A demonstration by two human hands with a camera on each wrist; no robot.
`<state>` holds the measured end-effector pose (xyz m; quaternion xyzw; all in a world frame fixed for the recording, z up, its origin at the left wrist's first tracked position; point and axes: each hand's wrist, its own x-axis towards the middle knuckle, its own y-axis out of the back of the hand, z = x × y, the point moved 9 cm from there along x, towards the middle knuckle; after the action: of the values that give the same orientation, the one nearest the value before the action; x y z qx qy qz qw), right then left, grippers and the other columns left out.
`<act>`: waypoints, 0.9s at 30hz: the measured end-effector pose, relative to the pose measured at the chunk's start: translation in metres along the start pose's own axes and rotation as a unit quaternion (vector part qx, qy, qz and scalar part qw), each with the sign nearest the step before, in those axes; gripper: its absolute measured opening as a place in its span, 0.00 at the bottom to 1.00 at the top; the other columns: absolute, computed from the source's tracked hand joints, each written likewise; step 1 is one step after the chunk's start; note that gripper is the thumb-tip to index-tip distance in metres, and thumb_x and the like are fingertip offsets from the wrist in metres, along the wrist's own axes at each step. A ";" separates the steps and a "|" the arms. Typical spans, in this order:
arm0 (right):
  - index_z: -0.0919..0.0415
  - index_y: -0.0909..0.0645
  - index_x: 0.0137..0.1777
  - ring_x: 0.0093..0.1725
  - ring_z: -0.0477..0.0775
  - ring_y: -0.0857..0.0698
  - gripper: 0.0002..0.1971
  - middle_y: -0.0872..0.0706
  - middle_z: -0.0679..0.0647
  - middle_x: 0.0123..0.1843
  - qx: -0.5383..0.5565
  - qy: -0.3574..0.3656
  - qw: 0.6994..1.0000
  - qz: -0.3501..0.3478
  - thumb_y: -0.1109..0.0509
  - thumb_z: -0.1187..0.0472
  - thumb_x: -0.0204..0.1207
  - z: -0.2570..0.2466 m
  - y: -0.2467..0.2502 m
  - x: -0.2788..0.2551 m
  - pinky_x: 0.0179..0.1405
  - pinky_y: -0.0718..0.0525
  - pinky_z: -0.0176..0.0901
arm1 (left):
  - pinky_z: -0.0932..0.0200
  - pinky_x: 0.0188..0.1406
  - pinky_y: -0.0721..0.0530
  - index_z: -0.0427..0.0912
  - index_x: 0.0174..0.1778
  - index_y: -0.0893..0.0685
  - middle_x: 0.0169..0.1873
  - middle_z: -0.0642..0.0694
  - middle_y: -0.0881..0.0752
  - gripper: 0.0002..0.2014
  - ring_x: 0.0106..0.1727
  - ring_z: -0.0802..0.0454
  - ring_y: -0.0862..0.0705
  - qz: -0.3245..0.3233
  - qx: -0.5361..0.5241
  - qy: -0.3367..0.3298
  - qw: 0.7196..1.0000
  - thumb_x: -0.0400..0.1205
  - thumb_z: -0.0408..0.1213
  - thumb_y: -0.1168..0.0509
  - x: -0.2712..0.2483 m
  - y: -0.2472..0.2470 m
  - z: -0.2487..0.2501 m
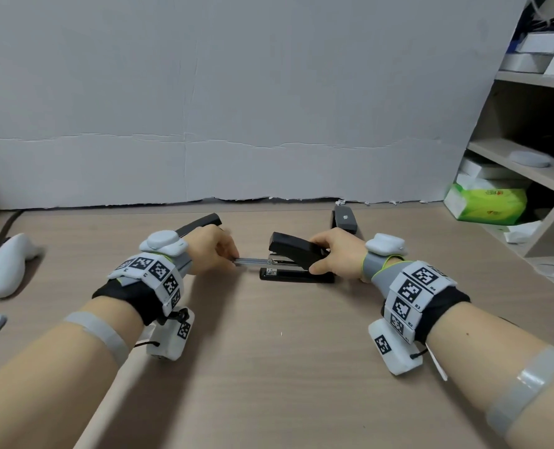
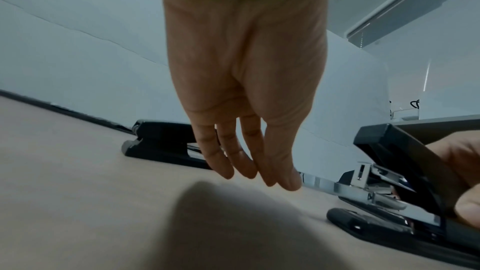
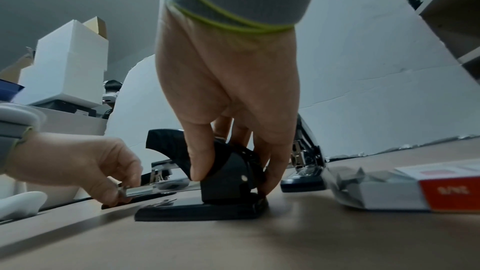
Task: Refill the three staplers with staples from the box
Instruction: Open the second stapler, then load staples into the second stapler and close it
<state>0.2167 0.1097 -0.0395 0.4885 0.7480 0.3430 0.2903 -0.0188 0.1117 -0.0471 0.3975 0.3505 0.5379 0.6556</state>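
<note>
Now, the table (image 1: 285, 367) fills most of my view, wood-grained, with a white board (image 1: 236, 92) standing along its far edge and a shelf (image 1: 528, 150) to my right. Three black staplers sit on it. The middle stapler (image 1: 296, 264) is directly in front of me, its top lifted open; my right hand (image 1: 337, 254) holds it at the hinge end, thumb on the near side and fingers (image 3: 272, 163) curled round the back, base flat on the table. My left hand (image 1: 212, 254) pinches the tip of the metal staple rail (image 1: 253, 261) that sticks out of the stapler's front towards my left. Behind my left hand lies a second stapler (image 1: 201, 223) (mostly hidden from the head view), and a third stapler (image 1: 345, 219) stands open near the board, beyond my right hand. The staple box (image 3: 405, 190) lies on the table just right of my right wrist, open at one end, red and white. A white controller (image 1: 6, 264) rests far left.
</note>
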 end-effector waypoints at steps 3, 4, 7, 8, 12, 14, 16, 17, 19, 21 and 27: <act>0.47 0.15 0.44 0.45 0.57 0.11 0.11 0.09 0.53 0.46 -0.001 -0.003 1.000 0.005 0.21 0.64 0.67 -0.001 -0.001 0.001 0.47 0.11 0.49 | 0.65 0.37 0.23 0.48 0.44 0.10 0.38 0.54 0.14 0.07 0.39 0.55 0.18 0.001 0.021 -0.002 1.000 0.72 0.39 0.22 -0.002 0.000 0.003; 0.47 0.14 0.47 0.47 0.58 0.10 0.12 0.09 0.52 0.46 0.000 -0.004 1.000 0.005 0.21 0.63 0.67 -0.001 -0.001 0.001 0.49 0.11 0.50 | 0.64 0.39 0.22 0.49 0.44 0.11 0.40 0.54 0.13 0.07 0.39 0.55 0.18 -0.001 0.027 0.000 1.000 0.72 0.39 0.22 -0.001 -0.001 0.003; 0.46 0.15 0.53 0.47 0.57 0.11 0.17 0.10 0.49 0.47 0.002 -0.002 1.000 0.001 0.20 0.63 0.67 -0.001 0.001 -0.002 0.47 0.13 0.45 | 0.60 0.44 0.17 0.51 0.52 0.15 0.44 0.53 0.12 0.16 0.40 0.54 0.16 -0.015 0.015 0.017 1.000 0.70 0.40 0.22 -0.003 -0.003 0.000; 0.46 0.16 0.57 0.46 0.54 0.12 0.20 0.12 0.47 0.48 0.005 -0.003 1.000 0.006 0.19 0.62 0.66 0.000 0.005 -0.005 0.48 0.15 0.43 | 0.57 0.46 0.16 0.52 0.57 0.17 0.45 0.54 0.13 0.21 0.41 0.54 0.16 -0.015 0.008 0.022 1.000 0.69 0.41 0.21 -0.003 -0.001 -0.001; 0.59 0.14 0.48 0.38 0.48 0.15 0.12 0.13 0.48 0.38 0.020 -0.033 0.998 0.048 0.18 0.64 0.66 0.013 0.041 -0.021 0.41 0.17 0.38 | 0.54 0.47 0.16 0.46 0.66 0.20 0.46 0.51 0.14 0.26 0.38 0.53 0.17 0.093 -0.093 0.000 0.991 0.72 0.36 0.22 -0.005 0.035 0.023; 0.61 0.15 0.38 0.27 0.46 0.19 0.05 0.16 0.48 0.27 0.022 -0.057 0.997 0.055 0.21 0.67 0.65 0.029 0.056 -0.032 0.31 0.20 0.37 | 0.58 0.42 0.19 0.47 0.61 0.17 0.45 0.51 0.13 0.19 0.36 0.55 0.18 0.144 -0.159 -0.040 0.976 0.75 0.36 0.24 -0.007 0.050 0.058; 0.60 0.16 0.33 0.24 0.47 0.21 0.06 0.16 0.49 0.25 0.006 -0.078 0.995 0.066 0.22 0.69 0.65 0.049 0.065 -0.038 0.29 0.22 0.36 | 0.60 0.43 0.18 0.46 0.57 0.14 0.42 0.52 0.12 0.13 0.37 0.56 0.18 0.153 -0.203 -0.082 0.964 0.77 0.37 0.26 -0.010 0.053 0.098; 0.59 0.17 0.33 0.26 0.48 0.21 0.07 0.16 0.51 0.27 -0.006 -0.093 0.992 0.080 0.21 0.69 0.65 0.062 0.071 -0.042 0.30 0.23 0.36 | 0.62 0.45 0.19 0.45 0.56 0.13 0.41 0.52 0.12 0.11 0.38 0.57 0.18 0.147 -0.221 -0.106 0.958 0.77 0.37 0.27 -0.009 0.049 0.121; 0.58 0.16 0.38 0.35 0.53 0.18 0.07 0.14 0.54 0.36 -0.028 -0.124 0.987 0.097 0.19 0.67 0.65 0.088 0.079 -0.048 0.36 0.22 0.39 | 0.66 0.45 0.20 0.44 0.54 0.12 0.37 0.54 0.14 0.09 0.37 0.60 0.19 0.133 -0.240 -0.141 0.951 0.78 0.36 0.28 -0.006 0.037 0.160; 0.59 0.14 0.51 0.44 0.55 0.17 0.14 0.15 0.55 0.46 -0.054 -0.146 0.985 0.081 0.19 0.66 0.65 0.107 0.077 -0.050 0.43 0.22 0.40 | 0.70 0.41 0.20 0.46 0.51 0.12 0.34 0.57 0.15 0.06 0.34 0.63 0.20 0.113 -0.238 -0.164 0.951 0.79 0.36 0.28 -0.003 0.021 0.189; 0.54 0.19 0.68 0.55 0.56 0.14 0.32 0.13 0.53 0.62 -0.118 -0.159 0.980 0.014 0.17 0.58 0.61 0.130 0.063 -0.045 0.54 0.18 0.41 | 0.65 0.42 0.19 0.47 0.50 0.11 0.36 0.54 0.15 0.08 0.37 0.57 0.17 0.049 -0.167 -0.162 0.971 0.77 0.34 0.31 0.018 -0.041 0.235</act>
<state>0.3663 0.1154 -0.0627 0.5091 0.6395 0.3508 0.4570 0.2100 0.0908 0.0180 0.3807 0.1244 0.5486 0.7339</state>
